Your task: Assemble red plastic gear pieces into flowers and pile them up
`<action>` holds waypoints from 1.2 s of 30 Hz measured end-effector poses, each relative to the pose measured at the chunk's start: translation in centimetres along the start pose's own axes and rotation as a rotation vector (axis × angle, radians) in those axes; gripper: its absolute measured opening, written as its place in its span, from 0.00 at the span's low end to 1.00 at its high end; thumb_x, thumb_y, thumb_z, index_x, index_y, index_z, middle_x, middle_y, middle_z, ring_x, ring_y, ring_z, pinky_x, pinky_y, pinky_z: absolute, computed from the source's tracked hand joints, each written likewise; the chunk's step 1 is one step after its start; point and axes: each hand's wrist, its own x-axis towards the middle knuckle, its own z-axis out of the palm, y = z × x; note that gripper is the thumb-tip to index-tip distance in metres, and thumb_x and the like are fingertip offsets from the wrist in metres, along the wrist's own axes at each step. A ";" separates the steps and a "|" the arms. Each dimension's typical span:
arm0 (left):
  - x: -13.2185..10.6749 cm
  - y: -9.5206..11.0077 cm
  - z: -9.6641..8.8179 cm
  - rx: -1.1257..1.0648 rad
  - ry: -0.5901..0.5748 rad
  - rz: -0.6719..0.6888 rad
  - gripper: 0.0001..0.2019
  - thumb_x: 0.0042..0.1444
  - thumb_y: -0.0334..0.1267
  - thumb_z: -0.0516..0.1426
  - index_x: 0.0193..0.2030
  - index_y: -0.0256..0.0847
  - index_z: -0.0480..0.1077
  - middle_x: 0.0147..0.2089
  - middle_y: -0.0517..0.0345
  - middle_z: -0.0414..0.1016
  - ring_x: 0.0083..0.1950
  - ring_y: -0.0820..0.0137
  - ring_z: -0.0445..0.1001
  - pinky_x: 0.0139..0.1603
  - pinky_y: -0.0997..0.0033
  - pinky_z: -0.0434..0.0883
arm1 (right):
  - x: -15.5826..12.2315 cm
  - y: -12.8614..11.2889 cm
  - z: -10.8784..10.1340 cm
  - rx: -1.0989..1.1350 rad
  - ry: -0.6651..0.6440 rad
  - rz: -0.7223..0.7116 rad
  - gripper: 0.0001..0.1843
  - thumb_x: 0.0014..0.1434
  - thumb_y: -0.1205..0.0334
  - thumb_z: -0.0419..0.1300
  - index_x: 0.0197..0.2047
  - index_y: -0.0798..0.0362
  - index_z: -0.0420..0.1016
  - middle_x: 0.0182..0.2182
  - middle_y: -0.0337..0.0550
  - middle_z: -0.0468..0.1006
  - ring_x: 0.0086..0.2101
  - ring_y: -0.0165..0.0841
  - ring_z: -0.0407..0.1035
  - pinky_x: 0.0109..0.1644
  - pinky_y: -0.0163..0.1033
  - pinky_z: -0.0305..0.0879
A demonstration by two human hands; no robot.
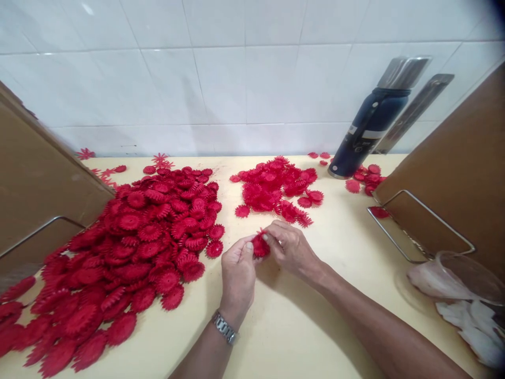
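Note:
Both hands meet over the middle of the cream table [300,326]. My left hand [237,273], with a metal watch on its wrist, pinches one side of a small red petalled flower piece [260,245]. My right hand [290,247] pinches the other side of the same piece. A big heap of red flower pieces [134,247] spreads over the table to the left of my hands. A smaller heap of red pieces [276,187] lies just beyond them.
A dark blue bottle [366,131] stands against the white tiled wall at the back right, a few red pieces around it. Brown cardboard panels with wire frames stand at the left [35,184] and right [453,173]. A clear plastic bag [461,295] lies at the right edge.

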 end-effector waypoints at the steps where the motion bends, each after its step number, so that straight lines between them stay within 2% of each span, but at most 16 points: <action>1: 0.0 0.0 0.0 0.003 0.008 0.006 0.10 0.52 0.36 0.53 0.37 0.34 0.73 0.35 0.52 0.76 0.39 0.68 0.72 0.40 0.68 0.70 | 0.0 0.1 0.1 -0.038 0.032 0.003 0.13 0.58 0.71 0.48 0.22 0.54 0.62 0.20 0.39 0.63 0.22 0.28 0.58 0.26 0.34 0.54; 5: 0.1 0.4 -0.2 -0.036 0.080 -0.030 0.09 0.50 0.36 0.55 0.35 0.33 0.72 0.32 0.53 0.75 0.36 0.69 0.73 0.39 0.66 0.71 | 0.1 2.5 -1.0 -0.254 0.156 0.078 0.12 0.56 0.73 0.47 0.25 0.54 0.65 0.21 0.42 0.65 0.23 0.30 0.59 0.26 0.34 0.56; 7: 0.1 0.7 -0.2 -0.064 0.096 -0.058 0.10 0.49 0.37 0.56 0.34 0.32 0.72 0.32 0.53 0.75 0.35 0.69 0.73 0.38 0.65 0.71 | 0.3 4.2 -2.2 -0.421 0.196 0.160 0.11 0.56 0.73 0.47 0.29 0.55 0.69 0.26 0.46 0.69 0.29 0.34 0.63 0.31 0.37 0.59; 9: 0.0 0.9 -0.2 -0.071 0.078 -0.068 0.10 0.49 0.38 0.56 0.34 0.32 0.72 0.31 0.53 0.75 0.35 0.68 0.73 0.38 0.65 0.71 | 0.4 5.1 -3.1 -0.508 0.202 0.194 0.09 0.56 0.70 0.50 0.36 0.56 0.71 0.35 0.52 0.72 0.37 0.40 0.64 0.39 0.43 0.60; 11: 0.0 0.9 -0.1 -0.063 0.048 -0.069 0.10 0.49 0.38 0.57 0.33 0.32 0.72 0.32 0.53 0.75 0.35 0.69 0.72 0.38 0.66 0.71 | 0.4 4.7 -3.2 -0.408 0.153 0.145 0.11 0.57 0.65 0.54 0.43 0.55 0.71 0.41 0.52 0.71 0.42 0.41 0.63 0.44 0.46 0.60; 12: 0.0 0.9 -0.1 -0.058 0.029 -0.066 0.10 0.50 0.38 0.56 0.33 0.33 0.72 0.32 0.53 0.75 0.35 0.69 0.72 0.38 0.66 0.71 | 0.3 4.0 -3.0 -0.299 0.101 0.106 0.11 0.56 0.63 0.55 0.43 0.54 0.70 0.41 0.51 0.72 0.41 0.40 0.63 0.44 0.45 0.60; 14: 0.0 0.8 0.0 -0.047 -0.015 -0.054 0.10 0.51 0.39 0.56 0.34 0.33 0.73 0.34 0.53 0.75 0.36 0.70 0.72 0.38 0.68 0.70 | 0.3 2.2 -2.0 -0.066 -0.030 0.050 0.07 0.55 0.61 0.57 0.38 0.53 0.70 0.34 0.45 0.72 0.36 0.35 0.64 0.40 0.40 0.62; 16: 0.0 0.7 0.0 -0.033 -0.053 -0.045 0.10 0.52 0.38 0.55 0.34 0.34 0.73 0.35 0.53 0.76 0.37 0.70 0.72 0.38 0.71 0.70 | 0.2 0.7 -1.1 0.080 -0.105 0.043 0.04 0.54 0.62 0.59 0.30 0.53 0.68 0.27 0.40 0.70 0.31 0.32 0.63 0.34 0.36 0.60; 18: -0.1 0.7 -0.1 -0.015 -0.069 -0.035 0.10 0.53 0.38 0.55 0.35 0.34 0.73 0.35 0.53 0.76 0.37 0.70 0.72 0.37 0.72 0.69 | 0.3 -0.1 -0.5 0.126 -0.092 0.036 0.07 0.54 0.64 0.58 0.27 0.53 0.65 0.24 0.39 0.68 0.28 0.31 0.61 0.33 0.36 0.59; 22: -0.1 0.5 -0.3 0.029 -0.055 -0.016 0.10 0.53 0.38 0.54 0.36 0.35 0.73 0.34 0.54 0.76 0.36 0.70 0.72 0.36 0.72 0.69 | 0.3 -0.1 -0.3 0.136 -0.031 0.005 0.08 0.57 0.69 0.53 0.26 0.53 0.64 0.22 0.40 0.68 0.27 0.31 0.61 0.32 0.36 0.58; 25: -0.1 0.2 -0.5 0.057 -0.015 -0.002 0.10 0.53 0.38 0.54 0.36 0.35 0.73 0.34 0.54 0.76 0.35 0.70 0.72 0.36 0.72 0.69 | 0.0 -0.2 -0.1 0.064 0.004 -0.025 0.09 0.58 0.70 0.49 0.28 0.53 0.65 0.22 0.41 0.68 0.26 0.31 0.61 0.31 0.36 0.58; 30: 0.2 0.0 -0.5 0.061 0.010 0.014 0.10 0.53 0.37 0.53 0.36 0.34 0.73 0.32 0.54 0.75 0.34 0.71 0.71 0.35 0.71 0.69 | -0.1 0.1 0.4 -0.179 0.102 -0.065 0.11 0.59 0.71 0.46 0.27 0.53 0.64 0.21 0.42 0.66 0.25 0.32 0.58 0.29 0.37 0.56; 33: 0.1 0.3 -0.5 0.062 0.043 -0.015 0.09 0.51 0.38 0.54 0.33 0.34 0.72 0.29 0.56 0.74 0.31 0.72 0.71 0.35 0.70 0.70 | 0.2 2.3 -0.9 -0.334 0.204 0.010 0.11 0.57 0.73 0.47 0.27 0.53 0.65 0.22 0.43 0.66 0.26 0.34 0.59 0.30 0.37 0.57; 36: 0.0 0.7 -0.5 -0.006 0.046 -0.079 0.09 0.50 0.39 0.56 0.30 0.34 0.71 0.27 0.58 0.73 0.29 0.72 0.70 0.35 0.68 0.71 | 0.5 4.9 -2.8 -0.520 0.246 0.119 0.13 0.55 0.76 0.47 0.37 0.56 0.70 0.30 0.50 0.71 0.34 0.39 0.62 0.38 0.42 0.60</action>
